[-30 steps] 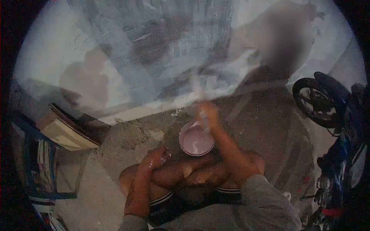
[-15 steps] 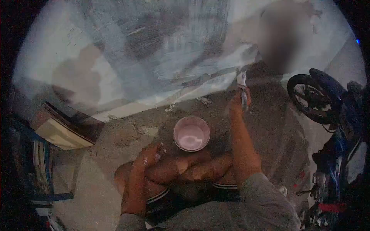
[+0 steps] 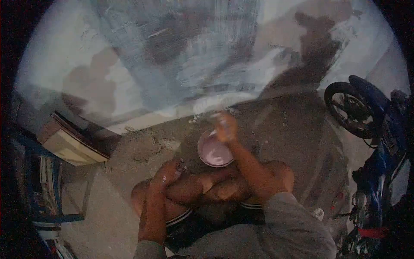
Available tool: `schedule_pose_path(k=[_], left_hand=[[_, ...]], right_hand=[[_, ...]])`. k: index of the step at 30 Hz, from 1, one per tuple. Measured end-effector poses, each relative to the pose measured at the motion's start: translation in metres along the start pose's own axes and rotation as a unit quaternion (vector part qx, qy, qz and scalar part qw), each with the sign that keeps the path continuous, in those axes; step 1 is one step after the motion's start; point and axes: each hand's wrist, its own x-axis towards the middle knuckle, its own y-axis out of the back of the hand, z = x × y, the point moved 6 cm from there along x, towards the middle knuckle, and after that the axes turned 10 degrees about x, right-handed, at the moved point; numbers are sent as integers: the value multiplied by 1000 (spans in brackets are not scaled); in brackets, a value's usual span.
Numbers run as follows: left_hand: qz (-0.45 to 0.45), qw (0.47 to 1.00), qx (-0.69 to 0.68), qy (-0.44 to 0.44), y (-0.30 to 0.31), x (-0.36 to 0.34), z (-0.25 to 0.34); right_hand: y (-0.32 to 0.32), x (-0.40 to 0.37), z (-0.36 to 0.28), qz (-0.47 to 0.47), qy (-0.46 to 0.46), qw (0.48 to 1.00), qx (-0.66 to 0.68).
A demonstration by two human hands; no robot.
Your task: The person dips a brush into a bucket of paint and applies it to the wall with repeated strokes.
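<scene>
A pink bucket [image 3: 202,151] of pale, wet-looking paint stands on the ground in front of my knees. My right hand [image 3: 227,128] is over its far right rim, closed around a paintbrush [image 3: 215,115] whose pale end is smeared by motion. My left hand [image 3: 171,171] rests by my left knee, left of the bucket, with loose fingers and white paint specks on it. I see no object in it, though the light is dim. Ahead rises a wall [image 3: 207,71] with streaky white brush marks over grey.
A motorcycle with its wheel [image 3: 350,109] toward the wall stands at the right. On the left lean some boards [image 3: 73,149], near a blue-framed rack [image 3: 56,221]. Crumbly debris [image 3: 151,142] lies along the foot of the wall. Shadows fall across the wall.
My right hand has swung left and back from the wall's base to the bucket, bringing the paintbrush with it. My left hand has stayed by the knee.
</scene>
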Motion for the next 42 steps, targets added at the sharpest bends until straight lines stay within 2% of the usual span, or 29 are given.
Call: schedule_pose_path(k=[1,2,3,4,5,6,8,12,14,15,16,17,18,20,22,23,24,25,26,29,31,32,33,35,37,38,40,41,42], left_hand=[[14,1000,-3,-1,5,-4,4],[28,1000,-6,-2,8,-5,6],[28,1000,-9,-4,2,0,-2],[25,999,-7,-43,-9,8,-13],[23,996,-6,-83,-15,12,-16],[23,996,-7,-85,-14,12,-13],[71,994,13,-84,-4,8,-5],[58,992,13,-111,-10,11,-11],[86,995,22,-53,-10,6,-11],[85,995,20,-52,-9,7,-9],[34,999,9,-17,-11,11,-11],[-19,1000,-3,19,-15,12,-12],[-19,1000,-3,19,-13,11,-9],[10,1000,-18,2,-4,8,1],[23,999,32,-25,-25,17,-19],[36,995,79,-52,-26,17,-19],[36,995,80,-52,-29,19,-22],[29,997,63,-22,-28,18,-23],[21,999,45,8,-24,15,-22],[-25,999,15,22,-13,10,-11],[1,999,32,-13,-20,11,-17],[28,997,50,-48,-20,12,-18],[29,997,50,-48,-25,15,-23],[-11,999,36,0,-28,17,-23],[-3,1000,23,-12,-18,14,-10],[4,1000,11,-25,-13,12,-4],[1,998,49,-38,-11,7,-1],[0,995,86,-50,-11,6,1],[-1,995,87,-50,-11,7,2]], right_hand=[[49,-7,37,116,-105,987,28],[103,-18,73,260,-197,935,137],[160,-32,106,388,-215,871,210],[194,-30,98,388,-215,872,208],[233,-27,69,404,-150,901,-46],[231,-15,18,409,-122,887,-173],[212,15,-60,385,-153,872,-260],[167,56,-146,335,-198,849,-356],[162,55,-147,315,-212,829,-411],[160,55,-138,277,-202,860,-379],[158,55,-132,239,-191,888,-345],[161,51,-130,238,-192,887,-345],[163,41,-115,217,-288,896,-259],[163,33,-102,193,-380,889,-167],[159,18,-87,134,-541,822,-115],[155,16,-92,134,-541,822,-114],[132,18,-96,27,-514,857,19],[108,22,-108,-82,-471,866,150],[100,26,-118,-82,-470,866,150],[99,25,-124,-20,-520,843,136],[119,26,-111,-60,-516,837,-174],[117,25,-110,-60,-514,838,-174],[111,20,-107,-144,-499,804,-290],[96,4,-102,-225,-474,752,-398],[74,5,-102,-240,-273,807,-465],[61,6,-101,-240,-273,807,-466],[36,6,-101,-215,-269,862,-372],[38,7,-89,-213,-271,862,-371],[40,9,-65,-259,-313,831,-381]])
